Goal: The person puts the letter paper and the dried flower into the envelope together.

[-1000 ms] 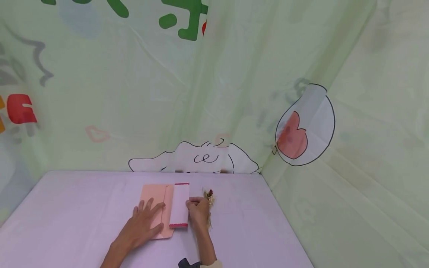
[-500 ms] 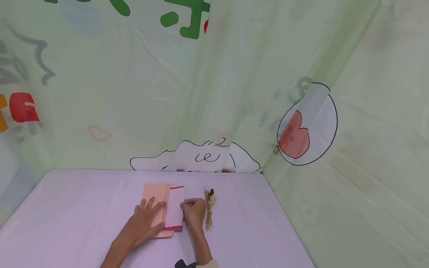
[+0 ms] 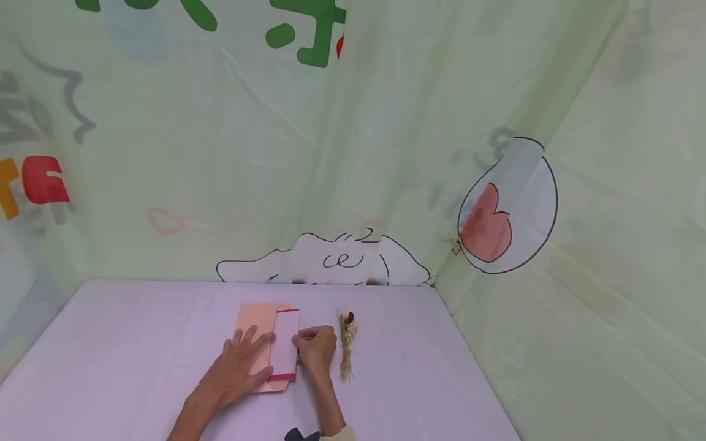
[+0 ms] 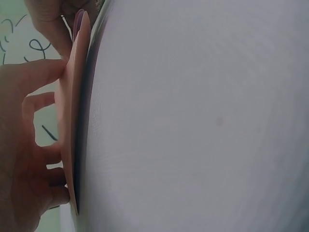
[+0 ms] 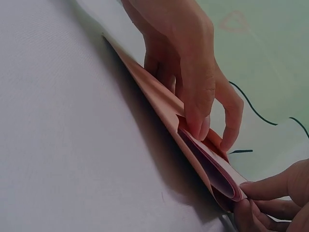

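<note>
A peach envelope (image 3: 256, 315) lies on the table with its opening on the right side. My left hand (image 3: 234, 365) rests on it, fingers spread, thumb and index finger at the opening's edge. A folded pale pink card (image 3: 284, 344) with red end borders sits partly inside the envelope. Its right edge is pinched between the thumb and fingers of my right hand (image 3: 316, 350). From the right wrist view, the folded layers of the card (image 5: 212, 166) show between the envelope's front and back. The card's left part is hidden within.
A small bunch of dried flowers (image 3: 347, 334) with a dark red bloom lies just right of my right hand. The pale lilac table (image 3: 419, 367) ends at a printed fabric wall (image 3: 265, 153) behind and at another on the right.
My right hand has moved left, bringing the card from beside the envelope, over its edge, to partly inside it. The left hand stays on the envelope. The flowers are now fully uncovered.
</note>
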Available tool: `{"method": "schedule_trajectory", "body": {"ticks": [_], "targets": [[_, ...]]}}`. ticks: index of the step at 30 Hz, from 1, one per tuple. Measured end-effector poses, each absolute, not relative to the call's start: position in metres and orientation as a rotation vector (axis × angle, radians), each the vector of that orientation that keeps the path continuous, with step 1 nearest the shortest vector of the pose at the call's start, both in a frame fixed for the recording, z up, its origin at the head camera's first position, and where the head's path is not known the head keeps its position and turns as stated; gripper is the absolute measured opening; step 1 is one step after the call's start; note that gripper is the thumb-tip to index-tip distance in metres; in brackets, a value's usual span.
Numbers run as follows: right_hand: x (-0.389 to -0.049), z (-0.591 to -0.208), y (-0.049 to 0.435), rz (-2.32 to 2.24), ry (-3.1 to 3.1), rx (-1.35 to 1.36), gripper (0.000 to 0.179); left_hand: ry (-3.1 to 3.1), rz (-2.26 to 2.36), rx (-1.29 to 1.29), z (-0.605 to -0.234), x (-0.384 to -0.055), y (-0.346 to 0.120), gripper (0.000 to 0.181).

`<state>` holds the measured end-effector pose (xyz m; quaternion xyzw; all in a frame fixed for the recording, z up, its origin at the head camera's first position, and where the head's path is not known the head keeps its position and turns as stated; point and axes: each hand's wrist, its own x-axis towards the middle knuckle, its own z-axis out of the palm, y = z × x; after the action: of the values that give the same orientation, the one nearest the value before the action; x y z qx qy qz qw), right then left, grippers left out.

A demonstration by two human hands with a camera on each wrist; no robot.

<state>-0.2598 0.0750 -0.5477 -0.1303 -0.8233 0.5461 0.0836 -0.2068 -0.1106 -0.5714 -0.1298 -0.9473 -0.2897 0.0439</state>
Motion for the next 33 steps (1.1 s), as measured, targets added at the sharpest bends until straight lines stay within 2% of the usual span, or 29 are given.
{"method": "schedule_trajectory", "body": {"ticks": [33], "targets": [[-0.263, -0.555, 0.056, 1.583, -2.462, -0.219, 0.004, -2.914, -0.892, -0.402, -0.57, -0.208, -0.112, 0.068]]}}
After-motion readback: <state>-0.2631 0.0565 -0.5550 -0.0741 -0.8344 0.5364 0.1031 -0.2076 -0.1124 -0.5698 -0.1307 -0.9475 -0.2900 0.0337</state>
